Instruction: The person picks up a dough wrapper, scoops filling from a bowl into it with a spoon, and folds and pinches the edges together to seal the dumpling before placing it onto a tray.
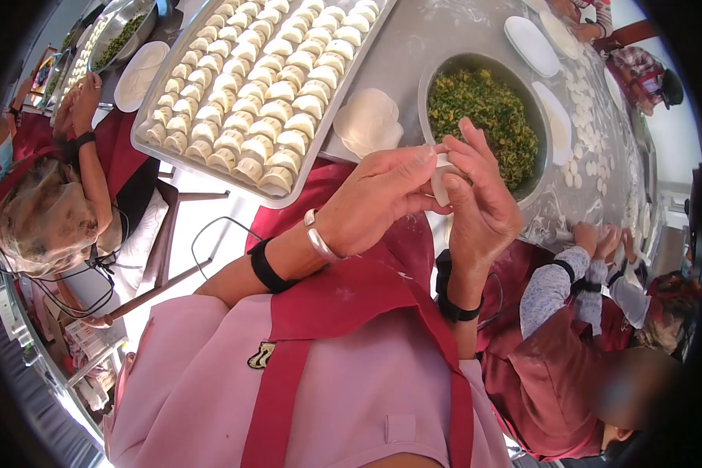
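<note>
My left hand (384,191) and my right hand (482,204) meet in front of my chest, fingers closed around a white dumpling (441,181). Its folded dough edge shows between the thumbs; the fingers hide the rest. Just beyond my right hand stands a metal bowl (424,105) of chopped green and yellow filling (476,97). A stack of round dough wrappers (368,123) lies on the table, past my left hand. To the left, a large tray (204,173) carries rows of pleated dumplings (261,101).
White oval dishes (532,47) and scattered dough discs (589,117) lie across the floury metal table (437,31). Co-workers in red aprons are at both sides: one person's hands (78,105) at left, another's hands (597,240) at right. A second filling bowl (144,35) stands far left.
</note>
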Action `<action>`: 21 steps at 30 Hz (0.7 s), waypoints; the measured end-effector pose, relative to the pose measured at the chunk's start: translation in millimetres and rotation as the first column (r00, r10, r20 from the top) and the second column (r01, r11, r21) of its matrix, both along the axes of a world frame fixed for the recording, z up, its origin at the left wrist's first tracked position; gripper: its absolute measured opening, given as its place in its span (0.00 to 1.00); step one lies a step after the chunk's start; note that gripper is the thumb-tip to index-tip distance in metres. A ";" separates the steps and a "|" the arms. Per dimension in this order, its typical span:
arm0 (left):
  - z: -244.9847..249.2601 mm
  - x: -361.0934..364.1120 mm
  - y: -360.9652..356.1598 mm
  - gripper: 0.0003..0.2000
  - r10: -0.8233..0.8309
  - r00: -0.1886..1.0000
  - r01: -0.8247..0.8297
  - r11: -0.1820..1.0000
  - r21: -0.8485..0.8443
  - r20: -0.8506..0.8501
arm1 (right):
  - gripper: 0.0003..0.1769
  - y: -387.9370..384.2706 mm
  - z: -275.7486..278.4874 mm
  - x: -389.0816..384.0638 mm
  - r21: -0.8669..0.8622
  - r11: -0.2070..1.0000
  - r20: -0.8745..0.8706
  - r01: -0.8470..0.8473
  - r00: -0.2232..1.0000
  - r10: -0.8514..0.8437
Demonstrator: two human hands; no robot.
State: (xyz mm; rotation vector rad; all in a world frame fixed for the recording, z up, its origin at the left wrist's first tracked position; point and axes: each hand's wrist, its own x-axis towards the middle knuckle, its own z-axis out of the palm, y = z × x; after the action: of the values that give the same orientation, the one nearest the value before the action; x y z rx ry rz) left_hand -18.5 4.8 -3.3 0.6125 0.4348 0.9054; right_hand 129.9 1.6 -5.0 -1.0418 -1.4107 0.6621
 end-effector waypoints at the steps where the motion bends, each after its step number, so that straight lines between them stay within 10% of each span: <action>1: 0.6 -0.8 0.0 0.23 -0.006 1.000 0.006 1.000 0.011 -0.021 | 0.09 0.6 -0.7 0.7 0.015 1.000 0.040 -0.019 0.999 0.018; 21: 1.1 -4.3 0.0 0.24 -0.056 0.988 0.063 0.997 0.044 -0.145 | 0.09 5.2 -3.4 5.8 0.045 0.990 0.202 -0.137 0.971 0.125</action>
State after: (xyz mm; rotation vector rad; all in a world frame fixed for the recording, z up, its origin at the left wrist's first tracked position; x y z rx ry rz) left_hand -22.9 4.8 -2.2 0.7349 0.5226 0.8197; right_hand 135.7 6.8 -8.4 -0.9962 -1.6751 0.6205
